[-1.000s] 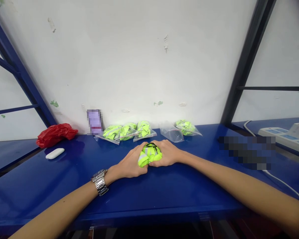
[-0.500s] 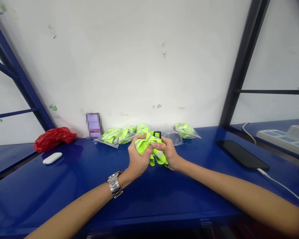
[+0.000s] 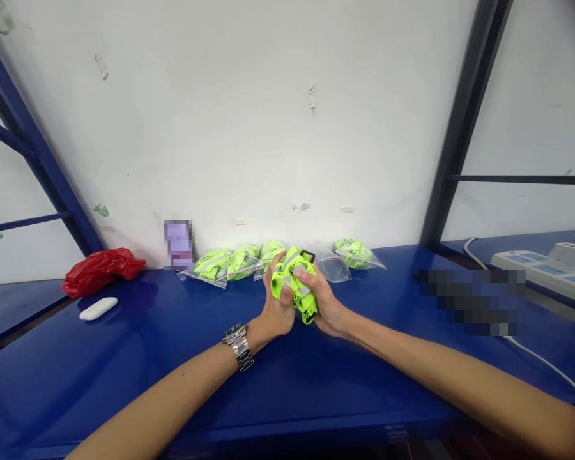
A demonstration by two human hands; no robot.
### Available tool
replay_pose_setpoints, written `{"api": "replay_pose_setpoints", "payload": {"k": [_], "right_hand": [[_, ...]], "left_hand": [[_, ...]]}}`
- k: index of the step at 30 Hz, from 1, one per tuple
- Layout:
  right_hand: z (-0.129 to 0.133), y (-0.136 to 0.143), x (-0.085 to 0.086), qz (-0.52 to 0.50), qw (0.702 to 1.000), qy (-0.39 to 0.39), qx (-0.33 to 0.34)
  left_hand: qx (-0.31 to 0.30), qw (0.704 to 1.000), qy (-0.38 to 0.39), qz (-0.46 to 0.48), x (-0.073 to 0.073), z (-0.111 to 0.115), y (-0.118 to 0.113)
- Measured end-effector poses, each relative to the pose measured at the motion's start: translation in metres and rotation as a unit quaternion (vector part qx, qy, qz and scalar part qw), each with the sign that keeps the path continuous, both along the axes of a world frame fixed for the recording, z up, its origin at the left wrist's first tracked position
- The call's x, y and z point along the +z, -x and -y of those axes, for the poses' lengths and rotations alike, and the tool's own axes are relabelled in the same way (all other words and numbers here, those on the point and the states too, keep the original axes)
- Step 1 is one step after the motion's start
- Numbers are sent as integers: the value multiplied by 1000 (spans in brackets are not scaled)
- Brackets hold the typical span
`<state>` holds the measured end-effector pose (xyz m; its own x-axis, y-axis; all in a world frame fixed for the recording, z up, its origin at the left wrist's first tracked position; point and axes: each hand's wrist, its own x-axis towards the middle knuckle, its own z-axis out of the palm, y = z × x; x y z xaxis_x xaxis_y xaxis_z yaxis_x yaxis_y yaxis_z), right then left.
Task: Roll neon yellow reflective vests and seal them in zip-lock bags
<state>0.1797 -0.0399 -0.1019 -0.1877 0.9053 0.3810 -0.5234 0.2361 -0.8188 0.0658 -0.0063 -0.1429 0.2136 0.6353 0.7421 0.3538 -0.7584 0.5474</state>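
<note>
Watching remotely, I see the left hand (image 3: pixel 276 314) and right hand (image 3: pixel 331 305) squeezing the fluorescent cloth (image 3: pixel 299 292) between them over the table (image 3: pixel 345 383), narrower than a moment ago, so the compacting seems to be advancing.

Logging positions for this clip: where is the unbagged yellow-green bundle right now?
In the head view, the yellow-green bundle is just below centre, held between the left hand and right hand, in front of the bagged bundles.

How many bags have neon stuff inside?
4 along the wall: leftmost bag, second bag beside it, third bag partly behind the left hand, fourth bag farther right. More may be hidden.
</note>
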Motion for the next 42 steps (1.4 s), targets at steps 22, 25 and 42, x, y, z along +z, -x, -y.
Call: {"api": "replay_pose_setpoints", "payload": {"k": [22,25,42], "right_hand": [[-40,-49,-5,215,923,-106,-302],[-29,-43,-6,391,837,-148,-353],[-20,-38,-19,487,721,-399,-289]], "left_hand": [[-212,907,357,78,43,6,14],[-299,827,440,183,40,17,3],[-226,833,410,294,43,20,-5]]}}
